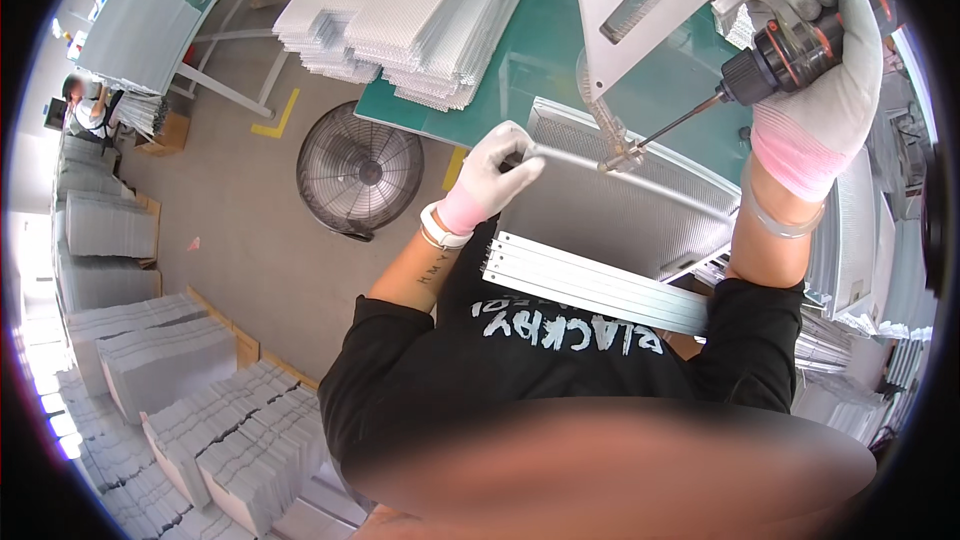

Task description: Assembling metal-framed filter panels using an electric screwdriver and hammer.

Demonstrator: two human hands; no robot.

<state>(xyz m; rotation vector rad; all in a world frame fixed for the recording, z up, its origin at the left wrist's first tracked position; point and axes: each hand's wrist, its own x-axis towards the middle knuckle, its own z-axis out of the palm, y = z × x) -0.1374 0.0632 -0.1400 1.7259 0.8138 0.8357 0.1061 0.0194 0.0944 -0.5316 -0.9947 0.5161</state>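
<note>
Mesh panel [600,225] = reference; it sits in front of the torso, at the near edge of the green table [530,45]. Left hand [497,170]: narrow pinch, thumb and index on the left end of the white rail [660,187] crossing the panel. Right hand [835,80]: wrapped around a black power drill [772,62], above the panel's far right. Long bit [685,122] angles down-left to the clear guide [602,118] over the rail; tip contact too small to tell.

Edges: white machine plate [620,55] just beyond the panel, close to the guide. Drill sits right of that plate. White slotted bars [600,285] lie on the near side of the panel, between it and the black shirt [420,410]. Sheet stack [400,0] is far-left of the panel, with bare tabletop between stack and plate. Most room is left of the panel: open floor, floor fan [360,170] near the left hand.
</note>
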